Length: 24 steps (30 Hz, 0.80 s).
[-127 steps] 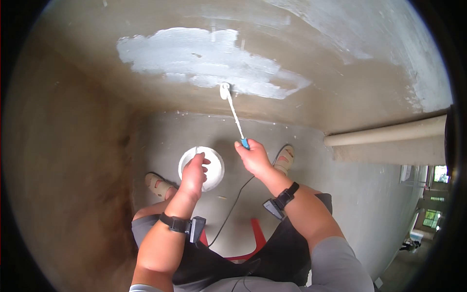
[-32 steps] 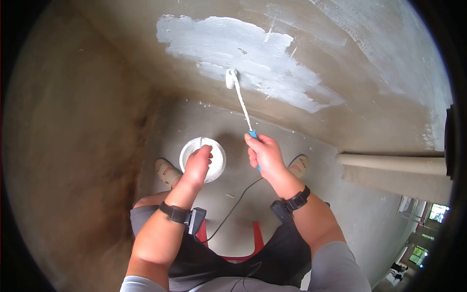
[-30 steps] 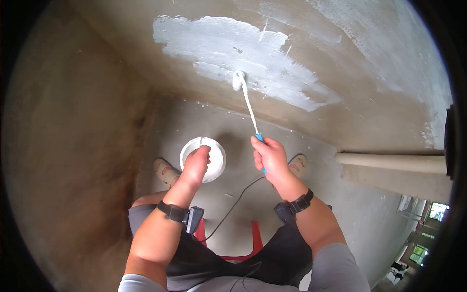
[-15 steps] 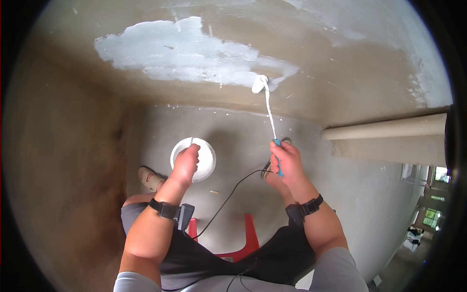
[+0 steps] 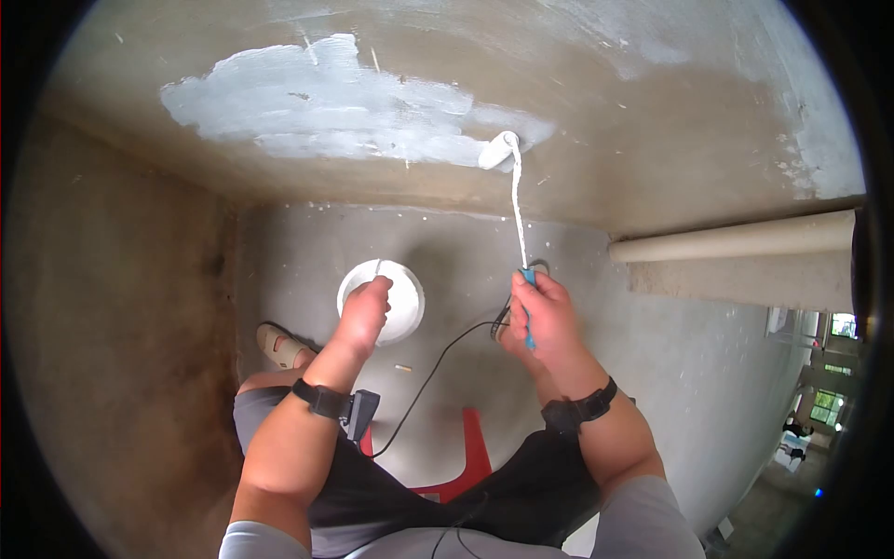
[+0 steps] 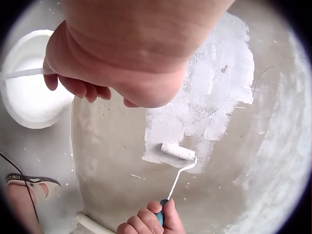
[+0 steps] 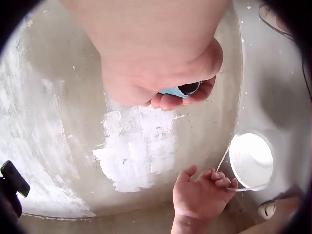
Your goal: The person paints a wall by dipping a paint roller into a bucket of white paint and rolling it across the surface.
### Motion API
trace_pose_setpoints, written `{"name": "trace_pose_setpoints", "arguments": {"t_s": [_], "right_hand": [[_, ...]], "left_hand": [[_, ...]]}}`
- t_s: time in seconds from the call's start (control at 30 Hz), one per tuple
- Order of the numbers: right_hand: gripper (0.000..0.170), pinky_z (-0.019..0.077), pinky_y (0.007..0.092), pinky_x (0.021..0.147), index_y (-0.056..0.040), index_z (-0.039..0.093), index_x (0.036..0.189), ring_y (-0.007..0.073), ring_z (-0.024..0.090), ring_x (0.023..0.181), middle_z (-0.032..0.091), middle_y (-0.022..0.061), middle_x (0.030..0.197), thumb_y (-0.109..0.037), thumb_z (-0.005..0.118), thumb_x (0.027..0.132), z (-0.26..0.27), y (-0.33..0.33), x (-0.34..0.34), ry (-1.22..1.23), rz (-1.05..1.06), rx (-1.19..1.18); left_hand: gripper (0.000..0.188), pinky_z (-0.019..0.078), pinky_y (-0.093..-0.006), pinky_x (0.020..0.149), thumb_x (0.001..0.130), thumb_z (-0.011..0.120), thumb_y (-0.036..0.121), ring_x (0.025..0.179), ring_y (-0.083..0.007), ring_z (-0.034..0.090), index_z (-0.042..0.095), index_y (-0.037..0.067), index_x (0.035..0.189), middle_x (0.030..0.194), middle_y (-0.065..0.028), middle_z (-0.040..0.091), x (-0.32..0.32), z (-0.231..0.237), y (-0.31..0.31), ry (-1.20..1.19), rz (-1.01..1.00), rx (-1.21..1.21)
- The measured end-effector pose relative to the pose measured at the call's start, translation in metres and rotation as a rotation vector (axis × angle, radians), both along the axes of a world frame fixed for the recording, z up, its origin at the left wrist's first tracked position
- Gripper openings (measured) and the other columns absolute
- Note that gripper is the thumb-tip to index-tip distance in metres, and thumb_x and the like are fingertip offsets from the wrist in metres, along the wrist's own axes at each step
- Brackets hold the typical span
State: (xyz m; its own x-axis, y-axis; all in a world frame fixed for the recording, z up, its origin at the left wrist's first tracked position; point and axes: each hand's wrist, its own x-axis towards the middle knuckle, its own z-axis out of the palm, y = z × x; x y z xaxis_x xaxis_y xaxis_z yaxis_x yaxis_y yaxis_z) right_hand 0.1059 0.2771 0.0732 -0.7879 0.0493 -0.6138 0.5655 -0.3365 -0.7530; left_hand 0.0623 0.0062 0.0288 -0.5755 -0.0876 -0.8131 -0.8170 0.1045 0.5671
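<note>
My right hand (image 5: 549,312) grips the blue handle of a paint roller (image 5: 518,200). Its white-coated sleeve lies against the wall at the lower right end of a wet white paint patch (image 5: 321,102). The left wrist view shows the roller sleeve (image 6: 178,151) tilted at the patch's edge. My left hand (image 5: 366,315) is over the left side of a white bucket (image 5: 420,303) of white paint. In the right wrist view, the curled fingers of my left hand (image 7: 202,195) hold the bucket's thin white bail handle (image 7: 248,189). The right palm and fingers largely cover the roller handle in that view.
A beige pipe (image 5: 736,238) runs along the wall's base at right. A black cable (image 5: 438,368) crosses the grey floor between the sandalled feet. Part of a red stool (image 5: 477,447) shows beneath the person. A brown wall (image 5: 121,326) stands close at left.
The roller has moved rightward along the patch's lower edge, in my right hand. My left hand stays at the bucket. The head view has swung, shifting the patch left in the picture.
</note>
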Motion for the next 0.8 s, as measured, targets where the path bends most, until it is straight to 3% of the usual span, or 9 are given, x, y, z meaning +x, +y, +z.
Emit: {"name": "trace_pose_setpoints", "arguments": {"t_s": [0.07,0.2,0.27,0.47,0.5,0.57,0.8], "right_hand": [[0.028,0.0349,0.0251,0.042,-0.0063,0.055,0.087,0.0088,0.043,0.043,0.049,-0.0009,0.058,-0.029,0.063,0.101,-0.003,-0.015,-0.002,0.001,-0.018,-0.047],[0.024,0.0339,0.0266,0.04,-0.0061,0.055,0.087,0.01,0.042,0.042,0.048,-0.0004,0.058,-0.024,0.062,0.102,0.003,-0.046,-0.019,0.012,0.021,-0.052],[0.026,0.0341,0.0262,0.041,-0.0059,0.056,0.088,0.01,0.042,0.043,0.049,-0.0005,0.058,-0.026,0.063,0.101,0.007,-0.064,-0.032,0.045,0.11,-0.077],[0.028,0.0347,0.026,0.044,-0.0052,0.058,0.089,0.0099,0.043,0.044,0.05,-0.0003,0.058,-0.03,0.064,0.101,0.009,-0.121,-0.067,0.116,0.262,-0.056],[0.029,0.0348,0.0262,0.044,-0.0053,0.058,0.088,0.0101,0.044,0.044,0.05,-0.0003,0.058,-0.03,0.065,0.101,0.008,-0.13,-0.07,0.133,0.271,-0.079],[0.029,0.0351,0.0263,0.044,-0.0052,0.058,0.088,0.0101,0.044,0.045,0.05,-0.0002,0.058,-0.03,0.065,0.101,0.01,-0.146,-0.075,0.129,0.289,-0.092],[0.029,0.0359,0.0263,0.044,-0.0044,0.059,0.088,0.0099,0.045,0.045,0.051,0.0004,0.058,-0.03,0.065,0.101,0.008,-0.184,-0.086,0.156,0.295,-0.118]], "left_hand": [[0.029,0.0419,-0.0302,0.066,0.092,0.057,0.033,0.073,-0.0154,0.049,0.062,0.005,0.094,0.084,-0.0048,0.056,0.002,-0.007,-0.002,0.038,0.039,0.028],[0.03,0.0426,-0.0309,0.068,0.093,0.057,0.034,0.077,-0.0153,0.05,0.062,0.005,0.097,0.087,-0.0051,0.056,0.004,-0.002,-0.011,0.024,0.045,0.021],[0.052,0.0456,-0.0359,0.083,0.09,0.057,0.041,0.091,-0.0217,0.056,0.064,-0.004,0.115,0.099,-0.0128,0.063,0.007,-0.001,-0.019,0.021,0.023,-0.003],[0.056,0.0455,-0.0369,0.087,0.09,0.056,0.041,0.095,-0.0236,0.057,0.063,-0.006,0.119,0.103,-0.016,0.064,0.012,0.005,-0.053,0.03,0.084,-0.014],[0.056,0.0455,-0.0369,0.087,0.09,0.056,0.041,0.095,-0.0236,0.057,0.063,-0.006,0.119,0.103,-0.016,0.064,0.012,0.007,-0.06,0.032,0.101,-0.016],[0.039,0.0437,-0.0313,0.075,0.092,0.056,0.036,0.085,-0.0171,0.052,0.062,0.001,0.109,0.094,-0.0069,0.057,0.01,0.011,-0.069,0.029,0.139,0.021],[0.045,0.043,-0.0318,0.077,0.092,0.055,0.039,0.087,-0.0177,0.051,0.061,0.001,0.115,0.096,-0.0069,0.056,0.006,0.01,-0.081,0.043,0.147,0.014]]}}
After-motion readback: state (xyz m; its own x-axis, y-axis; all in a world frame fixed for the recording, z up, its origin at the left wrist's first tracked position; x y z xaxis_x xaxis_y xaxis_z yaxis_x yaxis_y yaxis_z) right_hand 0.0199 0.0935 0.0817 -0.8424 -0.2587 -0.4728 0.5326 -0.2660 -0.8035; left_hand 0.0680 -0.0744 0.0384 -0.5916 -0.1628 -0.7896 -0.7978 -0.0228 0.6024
